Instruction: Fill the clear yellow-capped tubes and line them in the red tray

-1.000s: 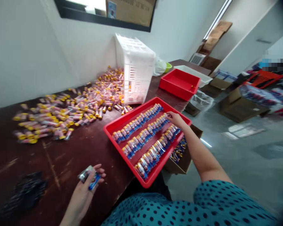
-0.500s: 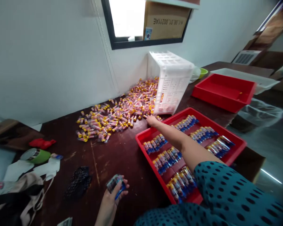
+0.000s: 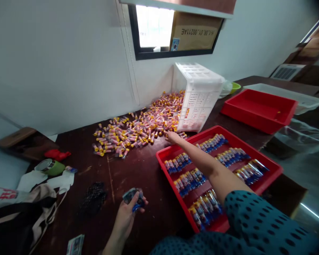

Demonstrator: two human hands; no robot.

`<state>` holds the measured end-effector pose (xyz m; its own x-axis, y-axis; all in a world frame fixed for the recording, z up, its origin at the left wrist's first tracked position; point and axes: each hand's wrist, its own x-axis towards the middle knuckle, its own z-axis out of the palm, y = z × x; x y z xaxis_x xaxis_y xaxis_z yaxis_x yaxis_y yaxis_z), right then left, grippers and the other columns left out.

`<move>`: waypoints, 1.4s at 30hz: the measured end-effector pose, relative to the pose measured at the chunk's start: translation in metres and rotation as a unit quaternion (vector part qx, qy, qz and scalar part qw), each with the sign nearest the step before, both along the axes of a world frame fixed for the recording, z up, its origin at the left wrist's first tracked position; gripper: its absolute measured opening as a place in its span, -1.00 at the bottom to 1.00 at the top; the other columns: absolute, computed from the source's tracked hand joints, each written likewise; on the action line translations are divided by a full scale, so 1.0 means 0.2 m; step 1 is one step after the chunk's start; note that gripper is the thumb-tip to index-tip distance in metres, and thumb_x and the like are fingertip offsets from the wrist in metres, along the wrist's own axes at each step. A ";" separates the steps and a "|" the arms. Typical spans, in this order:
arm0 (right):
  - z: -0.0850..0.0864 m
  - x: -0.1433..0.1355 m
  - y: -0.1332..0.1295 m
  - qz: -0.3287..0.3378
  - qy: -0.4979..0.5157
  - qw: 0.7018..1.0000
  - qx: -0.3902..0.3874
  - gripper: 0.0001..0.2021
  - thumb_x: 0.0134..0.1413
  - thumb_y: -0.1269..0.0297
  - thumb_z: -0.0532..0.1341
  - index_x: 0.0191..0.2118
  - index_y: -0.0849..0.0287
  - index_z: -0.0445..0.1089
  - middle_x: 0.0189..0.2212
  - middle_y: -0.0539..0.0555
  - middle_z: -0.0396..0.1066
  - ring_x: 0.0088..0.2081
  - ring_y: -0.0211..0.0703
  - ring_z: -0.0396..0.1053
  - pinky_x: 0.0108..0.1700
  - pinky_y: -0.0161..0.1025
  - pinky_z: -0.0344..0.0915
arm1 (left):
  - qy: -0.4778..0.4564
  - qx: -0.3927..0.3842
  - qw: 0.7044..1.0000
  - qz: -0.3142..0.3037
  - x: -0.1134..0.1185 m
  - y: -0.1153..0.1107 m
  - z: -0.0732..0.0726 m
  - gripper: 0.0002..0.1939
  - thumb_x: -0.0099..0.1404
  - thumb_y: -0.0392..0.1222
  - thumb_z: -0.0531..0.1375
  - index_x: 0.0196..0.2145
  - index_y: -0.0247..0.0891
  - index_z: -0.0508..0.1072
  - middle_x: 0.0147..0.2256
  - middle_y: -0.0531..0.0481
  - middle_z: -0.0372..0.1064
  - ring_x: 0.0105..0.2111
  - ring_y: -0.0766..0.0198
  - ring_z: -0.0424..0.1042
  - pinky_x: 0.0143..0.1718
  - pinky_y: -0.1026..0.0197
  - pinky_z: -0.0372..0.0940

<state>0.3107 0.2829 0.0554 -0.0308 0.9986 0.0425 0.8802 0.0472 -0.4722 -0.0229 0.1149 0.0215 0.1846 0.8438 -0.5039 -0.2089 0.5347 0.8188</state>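
Near the table's front, my left hand (image 3: 127, 214) is closed on a small stack of printed blue packets (image 3: 134, 198). My right arm reaches over the red tray (image 3: 159, 156), and my right hand (image 3: 172, 137) is at the near edge of a pile of small yellow-capped tubes (image 3: 133, 132). Its fingers are bent down, and what they hold, if anything, is too small to make out. Rows of blue-ended packed tubes (image 3: 188, 180) lie in the tray. A white basket (image 3: 202, 95) lies on its side behind, with tubes spilling from its mouth.
Another red tray (image 3: 260, 109) stands at the back right beside a translucent tray (image 3: 284, 94). At the left are a green roll (image 3: 53, 167), a red cloth (image 3: 57, 154), a black mesh bag (image 3: 93, 198) and a fabric bag (image 3: 18, 226). Flat cards (image 3: 76, 244) lie at the front.
The view has shifted, so the table's things appear slightly lower and further right. My right hand has drawn slightly back from the tubes beside the basket. My left hand still holds the packets.
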 end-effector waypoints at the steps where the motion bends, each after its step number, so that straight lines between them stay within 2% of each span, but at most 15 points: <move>1: 0.00 -0.05 -0.02 0.009 0.010 1.000 -0.013 -0.78 0.32 0.33 0.09 -0.02 0.30 0.36 -0.25 0.12 0.45 -0.28 -0.22 0.43 -0.21 -0.26 0.40 | 0.009 0.010 1.000 0.014 0.01 0.00 0.00 -0.59 -0.07 -0.01 0.47 -0.36 -0.35 0.54 -0.48 -0.08 0.52 -0.47 0.18 0.52 -0.62 0.32 0.30; 3: -0.02 -0.18 -0.12 0.047 0.053 0.997 -0.039 -0.74 0.34 0.40 -0.04 -0.01 0.25 0.34 -0.35 0.04 0.43 -0.39 -0.29 0.39 -0.32 -0.36 0.34 | 0.020 0.018 0.998 0.053 0.04 0.00 -0.01 -0.58 -0.19 -0.07 0.51 -0.42 -0.35 0.51 -0.50 -0.03 0.51 -0.52 0.20 0.50 -0.65 0.33 0.27; 5: -0.03 -0.33 -0.29 0.127 0.125 0.982 -0.065 -0.71 0.33 0.42 -0.09 -0.02 0.19 0.33 -0.39 -0.03 0.41 -0.44 -0.32 0.34 -0.38 -0.40 0.30 | 0.004 0.025 0.995 0.092 0.07 0.01 -0.01 -0.57 -0.27 -0.16 0.53 -0.44 -0.32 0.48 -0.50 0.04 0.48 -0.52 0.23 0.50 -0.62 0.32 0.31; 8: -0.02 -0.52 -0.57 0.243 0.250 0.936 -0.041 -0.83 0.28 0.33 0.04 -0.14 0.19 0.36 -0.34 -0.01 0.39 -0.36 -0.28 0.34 -0.28 -0.36 0.29 | -0.045 0.044 0.989 0.133 0.14 0.02 0.01 -0.54 -0.28 -0.23 0.52 -0.38 -0.27 0.47 -0.43 0.11 0.47 -0.45 0.27 0.50 -0.51 0.27 0.40; 10: -0.01 -0.59 -0.71 0.267 0.281 0.922 0.003 -0.86 0.22 0.24 0.18 -0.22 0.21 0.37 -0.28 0.04 0.38 -0.26 -0.23 0.34 -0.17 -0.31 0.28 | -0.071 0.056 0.988 0.124 0.17 0.02 0.03 -0.57 -0.24 -0.21 0.52 -0.39 -0.27 0.46 -0.45 0.12 0.46 -0.45 0.30 0.48 -0.48 0.27 0.41; 12: 0.00 -0.62 -0.77 0.269 0.286 0.919 0.023 -0.84 0.21 0.21 0.22 -0.28 0.22 0.37 -0.27 0.06 0.37 -0.23 -0.21 0.34 -0.12 -0.29 0.27 | -0.085 0.066 0.988 0.111 0.18 0.00 0.04 -0.59 -0.18 -0.18 0.51 -0.38 -0.27 0.46 -0.45 0.11 0.46 -0.45 0.31 0.47 -0.47 0.28 0.40; 14: 0.00 -0.61 -0.79 0.266 0.290 0.919 0.021 -0.83 0.25 0.23 0.18 -0.30 0.21 0.38 -0.31 0.04 0.35 -0.27 -0.23 0.33 -0.15 -0.31 0.25 | -0.081 0.071 0.990 0.087 0.18 -0.03 0.05 -0.59 -0.14 -0.15 0.50 -0.34 -0.27 0.48 -0.41 0.08 0.47 -0.43 0.29 0.48 -0.47 0.28 0.40; 19: 0.04 -0.55 -0.81 0.279 0.263 0.923 0.005 -0.87 0.24 0.28 0.18 -0.31 0.21 0.38 -0.34 0.02 0.38 -0.32 -0.24 0.32 -0.21 -0.32 0.25 | -0.040 0.049 0.997 -0.046 0.14 -0.08 0.06 -0.59 -0.09 -0.09 0.48 -0.32 -0.33 0.50 -0.42 0.02 0.48 -0.49 0.27 0.47 -0.55 0.26 0.37; 21: 0.05 -0.53 -0.84 0.283 0.266 0.921 0.006 -0.90 0.24 0.31 0.16 -0.24 0.21 0.39 -0.29 0.05 0.41 -0.27 -0.22 0.35 -0.16 -0.28 0.28 | -0.026 0.052 0.997 -0.046 0.13 -0.09 0.06 -0.60 -0.12 -0.09 0.49 -0.36 -0.32 0.49 -0.44 0.03 0.47 -0.48 0.28 0.45 -0.59 0.30 0.33; 24: 0.05 -0.48 -0.86 0.219 0.342 0.914 0.011 -0.82 0.27 0.31 0.12 -0.08 0.21 0.38 -0.27 0.07 0.46 -0.24 -0.22 0.39 -0.14 -0.26 0.31 | 0.000 0.077 0.996 -0.034 0.13 -0.11 0.04 -0.63 -0.15 -0.10 0.50 -0.45 -0.31 0.49 -0.49 0.07 0.43 -0.51 0.32 0.41 -0.63 0.36 0.23; 28: 0.07 -0.39 -0.89 0.115 0.492 0.863 -0.024 -0.77 0.24 0.20 0.19 -0.05 0.17 0.38 -0.29 0.04 0.50 -0.30 -0.29 0.41 -0.23 -0.31 0.34 | 0.036 0.124 0.990 -0.059 0.12 -0.11 0.02 -0.69 -0.15 -0.14 0.50 -0.52 -0.31 0.50 -0.57 0.07 0.41 -0.55 0.35 0.35 -0.59 0.34 0.19; 31: 0.08 -0.36 -0.91 0.096 0.552 0.826 -0.057 -0.76 0.19 0.18 0.25 -0.08 0.17 0.42 -0.22 0.05 0.51 -0.28 -0.30 0.44 -0.24 -0.33 0.37 | 0.043 0.151 0.985 -0.070 0.12 -0.12 0.02 -0.74 -0.15 -0.20 0.50 -0.53 -0.31 0.52 -0.56 0.07 0.44 -0.53 0.35 0.36 -0.48 0.30 0.22; 34: 0.08 -0.37 -0.93 0.096 0.580 0.805 -0.085 -0.73 0.16 0.17 0.27 -0.07 0.17 0.44 -0.18 0.06 0.50 -0.25 -0.29 0.45 -0.18 -0.31 0.41 | 0.038 0.174 0.980 -0.085 0.14 -0.12 0.04 -0.78 -0.12 -0.24 0.49 -0.53 -0.29 0.54 -0.53 0.07 0.46 -0.48 0.34 0.37 -0.37 0.28 0.25; 37: 0.06 -0.38 -0.94 0.105 0.579 0.804 -0.092 -0.73 0.16 0.17 0.28 -0.06 0.18 0.45 -0.20 0.06 0.51 -0.25 -0.30 0.45 -0.17 -0.30 0.41 | 0.039 0.186 0.977 -0.099 0.15 -0.13 0.05 -0.81 -0.09 -0.22 0.48 -0.52 -0.28 0.56 -0.51 0.06 0.46 -0.46 0.32 0.37 -0.33 0.26 0.26; 42: 0.08 -0.38 -0.97 0.131 0.530 0.836 -0.047 -0.72 0.14 0.17 0.30 -0.07 0.19 0.46 -0.22 0.04 0.50 -0.24 -0.29 0.44 -0.12 -0.28 0.40 | 0.042 0.163 0.980 -0.102 0.16 -0.15 0.05 -0.76 -0.14 -0.20 0.50 -0.53 -0.29 0.54 -0.54 0.08 0.43 -0.49 0.33 0.35 -0.36 0.25 0.25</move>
